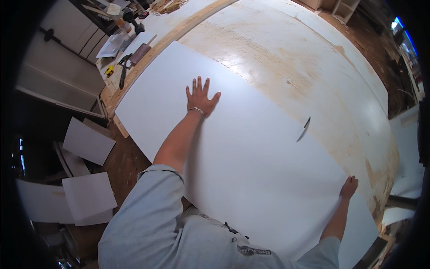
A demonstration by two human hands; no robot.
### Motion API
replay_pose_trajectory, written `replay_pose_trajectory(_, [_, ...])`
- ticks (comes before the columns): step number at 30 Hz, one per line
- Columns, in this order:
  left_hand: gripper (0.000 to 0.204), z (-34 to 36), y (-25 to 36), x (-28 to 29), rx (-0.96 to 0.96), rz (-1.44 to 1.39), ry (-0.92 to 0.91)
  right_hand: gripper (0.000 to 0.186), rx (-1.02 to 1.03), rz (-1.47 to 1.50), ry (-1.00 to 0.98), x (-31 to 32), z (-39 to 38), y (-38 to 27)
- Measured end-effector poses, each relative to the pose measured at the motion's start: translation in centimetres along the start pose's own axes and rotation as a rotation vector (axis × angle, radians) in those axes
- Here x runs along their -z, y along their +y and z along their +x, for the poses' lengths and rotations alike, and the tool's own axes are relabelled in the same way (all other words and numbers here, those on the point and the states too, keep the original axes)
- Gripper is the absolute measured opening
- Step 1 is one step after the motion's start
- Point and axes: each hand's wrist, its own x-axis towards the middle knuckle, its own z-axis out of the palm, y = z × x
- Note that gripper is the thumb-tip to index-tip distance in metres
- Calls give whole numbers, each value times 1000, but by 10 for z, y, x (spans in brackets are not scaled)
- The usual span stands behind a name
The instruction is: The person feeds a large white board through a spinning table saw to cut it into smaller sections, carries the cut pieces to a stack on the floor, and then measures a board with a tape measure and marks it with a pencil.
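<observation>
A large white board (251,179) lies diagonally across the worn, stained worktable (286,49). My left hand (201,97) rests palm down on its upper-left part, fingers spread. At the far right edge of the board my right hand (348,186) has its fingers curled over the edge, gripping it. A thin, dark, blade-like item (307,122) sits near that same long edge, between my hands; its exact kind I cannot make out.
A side bench holds pliers (122,74), a yellow tape measure (109,71), a drill (132,20) and papers. A wooden strip (197,20) runs along the table's left side. Cut white panels (87,190) lie low at left. Shelving (345,9) stands at the back.
</observation>
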Motion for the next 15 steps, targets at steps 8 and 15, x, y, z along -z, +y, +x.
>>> replay_pose_trajectory(8, [88,-1,-3,4,-8,-9,10,26,23,-4,-16,-3,-7,12])
replay_pose_trajectory(15, [87,1,-2,4,-22,-15,29,25,-5,20,30,-5,-14,13])
